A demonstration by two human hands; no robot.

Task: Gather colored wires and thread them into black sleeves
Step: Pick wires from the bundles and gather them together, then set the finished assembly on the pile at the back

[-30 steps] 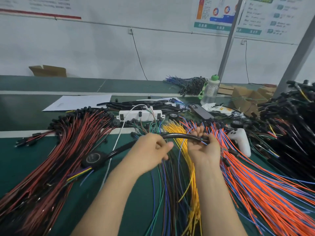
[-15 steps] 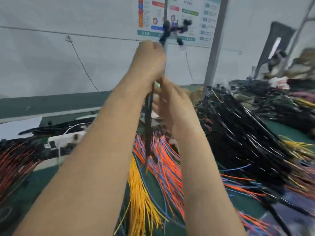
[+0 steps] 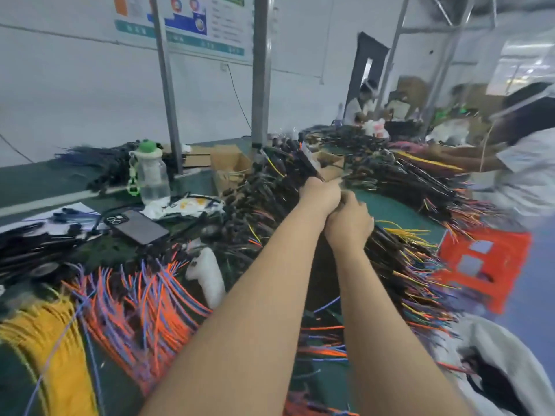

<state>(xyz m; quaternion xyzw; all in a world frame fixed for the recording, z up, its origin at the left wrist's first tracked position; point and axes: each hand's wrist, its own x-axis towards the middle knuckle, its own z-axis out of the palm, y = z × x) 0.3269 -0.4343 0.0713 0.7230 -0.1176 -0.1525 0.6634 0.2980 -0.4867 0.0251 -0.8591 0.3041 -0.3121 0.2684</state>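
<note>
Reaching out over the counter (image 3: 390,210), both arms stretched toward the far right, where a big pile of sleeved bundles (image 3: 402,259) lay with coloured wire ends fanning out of the black tubing. The left hand (image 3: 319,195) had its fingers (image 3: 332,190) wrapped tight round a black sleeve (image 3: 309,168), whose end stuck up and away from the fist, just above the heap. The right hand (image 3: 350,223) sat directly behind, touching the left. Its fingers were curled, but its back hid what they closed on, so whether it held the same sleeve could not be told.

Judging by that, one more bundle looked threaded and was about to join the finished heap, which was already large. Plenty was left, though. A broad spread of orange and blue wires (image 3: 144,310) lay loose on the near left with no sleeve on them, and a thick sheaf of yellow wires (image 3: 51,355) lay beside it at the left edge. The job therefore seemed well under way but far from over, with gathering and threading to be done again for the loose stock.
</note>
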